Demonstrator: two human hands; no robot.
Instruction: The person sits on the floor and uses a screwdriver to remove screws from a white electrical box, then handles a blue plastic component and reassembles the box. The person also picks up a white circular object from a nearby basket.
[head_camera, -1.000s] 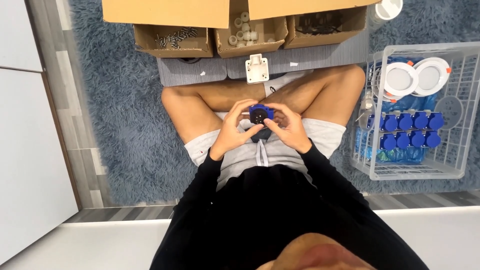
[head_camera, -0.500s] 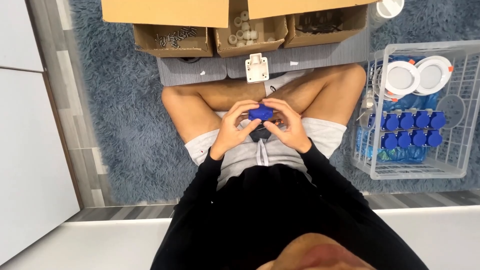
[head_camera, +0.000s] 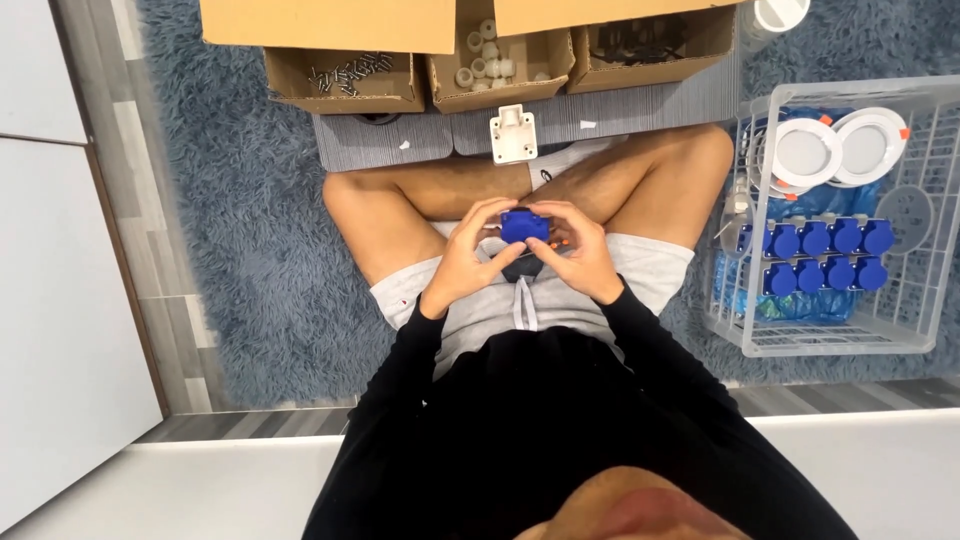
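- Dead centre of the frame: a small blue plastic part (head_camera: 524, 225), held up over the person's lap, just above the crossed legs.
- Left hand (head_camera: 468, 262) grips it from the left side, fingers curled around its edge, thumb pressing near the front.
- Right hand (head_camera: 577, 255) clasps it from the right, fingertips on the top and side; both hands touch the part and nearly meet around it.
- Under the blue part a darker piece (head_camera: 520, 268) peeks out between the palms; what it is, I cannot tell.
- The person sits cross-legged in grey shorts (head_camera: 520, 300) and black sleeves on a shaggy blue-grey rug (head_camera: 260, 250).
- Just beyond the knees, upper centre, a white plastic fitting (head_camera: 513, 134) lies on a ribbed grey mat (head_camera: 620, 105).
- Along the top edge, 3 open cardboard boxes side by side: the left box (head_camera: 345, 80) holds screws, the middle box (head_camera: 495, 65) holds small white rings, the right box (head_camera: 650, 45) holds dark parts.
- At the right, a white wire basket (head_camera: 930, 290) stands on the rug, well apart from the hands.
- Inside it, 2 rows of blue parts (head_camera: 815, 255) like the held one, and above them 2 round white lamp discs (head_camera: 835, 148).
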